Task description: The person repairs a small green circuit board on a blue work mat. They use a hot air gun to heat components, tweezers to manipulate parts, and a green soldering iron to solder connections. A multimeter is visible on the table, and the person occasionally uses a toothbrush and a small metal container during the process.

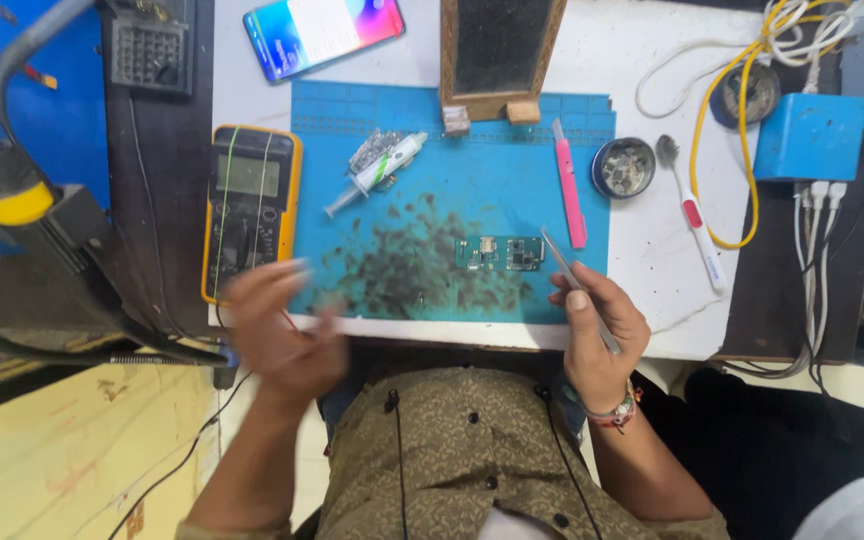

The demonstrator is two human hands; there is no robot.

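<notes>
A small green circuit board (499,253) lies on the blue work mat (472,160), near its front right. My right hand (597,335) grips metal tweezers (564,262) whose tips point at the board's right end, just short of it. My left hand (277,325) is blurred at the mat's front left corner, fingers spread, holding nothing I can make out. Dark stains cover the mat's middle.
A yellow multimeter (250,205) sits left of the mat. A syringe (377,172), a pink knife (569,185), a round metal tin (623,166), a brush (694,212), a phone (322,32), a wooden-framed stand (497,55), a blue box (810,135) and cables (742,120) surround it.
</notes>
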